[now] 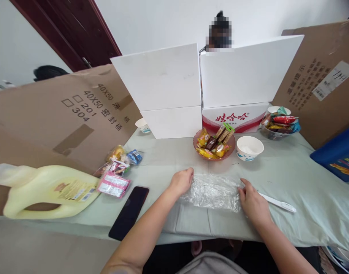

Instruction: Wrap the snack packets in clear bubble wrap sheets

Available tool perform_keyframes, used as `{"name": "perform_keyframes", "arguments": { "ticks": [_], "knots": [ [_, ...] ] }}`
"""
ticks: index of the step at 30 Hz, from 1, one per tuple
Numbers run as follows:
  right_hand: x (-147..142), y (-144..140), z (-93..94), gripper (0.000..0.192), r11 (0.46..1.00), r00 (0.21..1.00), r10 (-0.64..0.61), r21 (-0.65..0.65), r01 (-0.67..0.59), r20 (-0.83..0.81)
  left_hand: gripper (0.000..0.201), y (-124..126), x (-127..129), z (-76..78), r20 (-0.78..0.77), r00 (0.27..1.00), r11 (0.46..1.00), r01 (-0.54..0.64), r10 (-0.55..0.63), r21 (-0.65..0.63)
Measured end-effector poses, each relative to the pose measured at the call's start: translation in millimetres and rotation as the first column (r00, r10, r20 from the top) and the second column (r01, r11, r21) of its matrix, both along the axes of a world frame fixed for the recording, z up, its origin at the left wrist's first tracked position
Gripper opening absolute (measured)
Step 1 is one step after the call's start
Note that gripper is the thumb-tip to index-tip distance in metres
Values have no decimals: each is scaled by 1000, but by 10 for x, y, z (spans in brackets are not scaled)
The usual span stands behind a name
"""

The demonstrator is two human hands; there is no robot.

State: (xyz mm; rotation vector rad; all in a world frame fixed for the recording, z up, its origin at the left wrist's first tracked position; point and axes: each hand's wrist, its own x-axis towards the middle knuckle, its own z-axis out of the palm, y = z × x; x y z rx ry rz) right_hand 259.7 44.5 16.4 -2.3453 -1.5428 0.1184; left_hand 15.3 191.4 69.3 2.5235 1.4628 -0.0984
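A crinkled sheet or bag of clear plastic (216, 194) lies spread on the cloth in front of me. Its upper left corner is gripped by my left hand (182, 182), fingers closed. At the opposite edge, my right hand (254, 205) has thumb and forefinger on the plastic. A white plastic handle (283, 204) sticks out beside my right hand; its other end is hidden. Beyond the plastic stand a reddish bowl (195, 144) with wrapped snacks (211, 144) and a white paper bowl (248, 150).
On the left lie a phone (129, 213), packaged snacks (114, 184) and a yellow jug (49, 192). White boxes (174, 121) and brown cardboard (63, 114) wall the table. At right are a snack-filled clear bowl (274, 133) and a blue container (338, 156). A person's head shows behind the boxes.
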Motion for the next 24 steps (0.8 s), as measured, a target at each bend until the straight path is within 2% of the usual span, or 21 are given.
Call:
{"name": "perform_keyframes", "arguments": {
  "ticks": [7,16,19,21,24],
  "knots": [
    [-9,124,-4,39,997,996,-4,-74,11,95,18,-3,1,-162,26,997,996,-74,73,43],
    [-14,260,47,39,989,988,33,-148,-11,149,21,-40,-95,-171,81,984,979,-166,157,120],
    [-22,277,39,39,988,985,37,-153,-11,168,28,-128,-62,-121,106,977,954,-203,184,219],
    [-36,291,46,39,988,983,34,-151,-7,181,30,-236,-5,-105,164,982,933,-142,91,331],
    [-44,330,63,40,988,982,26,-155,4,187,32,-408,100,-176,193,946,904,170,-262,391]
  ]
}}
